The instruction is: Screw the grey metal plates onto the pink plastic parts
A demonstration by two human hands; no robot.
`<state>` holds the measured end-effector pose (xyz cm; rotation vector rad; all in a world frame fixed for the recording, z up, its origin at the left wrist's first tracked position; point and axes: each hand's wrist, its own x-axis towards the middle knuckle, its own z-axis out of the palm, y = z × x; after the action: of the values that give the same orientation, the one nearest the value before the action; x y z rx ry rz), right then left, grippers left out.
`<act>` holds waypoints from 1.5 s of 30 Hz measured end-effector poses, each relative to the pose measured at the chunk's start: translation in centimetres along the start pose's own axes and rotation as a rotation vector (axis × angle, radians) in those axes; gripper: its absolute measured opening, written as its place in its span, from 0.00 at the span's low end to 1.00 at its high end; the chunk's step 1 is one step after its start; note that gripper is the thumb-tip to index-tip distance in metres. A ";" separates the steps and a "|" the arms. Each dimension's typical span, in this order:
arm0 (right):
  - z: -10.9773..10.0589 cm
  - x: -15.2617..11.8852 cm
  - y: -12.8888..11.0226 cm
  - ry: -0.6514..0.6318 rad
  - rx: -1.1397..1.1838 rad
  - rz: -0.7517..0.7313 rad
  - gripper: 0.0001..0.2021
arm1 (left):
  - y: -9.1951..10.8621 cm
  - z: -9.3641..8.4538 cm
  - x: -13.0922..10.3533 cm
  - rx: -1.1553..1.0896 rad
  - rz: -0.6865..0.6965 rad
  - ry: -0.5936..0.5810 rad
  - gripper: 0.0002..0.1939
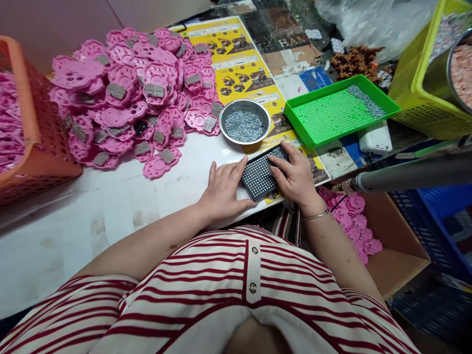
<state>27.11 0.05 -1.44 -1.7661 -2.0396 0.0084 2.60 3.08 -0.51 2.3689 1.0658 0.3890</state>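
A small black tray with a grid of holes, many with shiny bits in them, lies at the table's front edge. Loose small metal screws are gathered at its far right end. My left hand grips the left end, thumb at the near corner and index finger at the far one. Around the right end is my right hand; one finger reaches the far rim while others dip in among the screws. Just beyond the tray stands a round metal bowl full of similar screws.
Left of the bowl is a heap of pink plastic shells with metal plates. An orange basket stands far left. To the right are a green tray, a yellow basket, a grey bar and a carton of pink parts.
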 end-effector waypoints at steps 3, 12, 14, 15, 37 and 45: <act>0.0 0.0 -0.1 -0.011 -0.013 0.014 0.23 | 0.0 0.0 0.0 -0.001 0.000 0.003 0.59; -0.1 -0.2 -0.3 0.026 -0.006 0.002 0.24 | 0.0 0.1 -0.1 -0.009 0.007 0.000 0.59; -0.2 -0.2 -0.3 0.011 -0.015 -0.007 0.23 | 0.0 0.1 0.0 -0.009 0.006 -0.003 0.59; -0.2 -0.2 -0.3 0.002 -0.019 -0.003 0.22 | 0.0 0.1 0.0 -0.009 0.005 -0.005 0.59; -1.6 0.3 -2.9 -0.145 -0.188 0.064 0.27 | -0.8 0.4 -0.2 0.000 0.055 0.056 0.62; -2.3 0.8 -5.6 -0.190 -0.110 0.009 0.24 | -1.1 0.8 -0.3 -0.059 0.051 0.114 0.66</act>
<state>22.54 -0.83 2.46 -1.9057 -2.2036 0.0705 2.12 3.23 -1.79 2.3489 1.0318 0.5716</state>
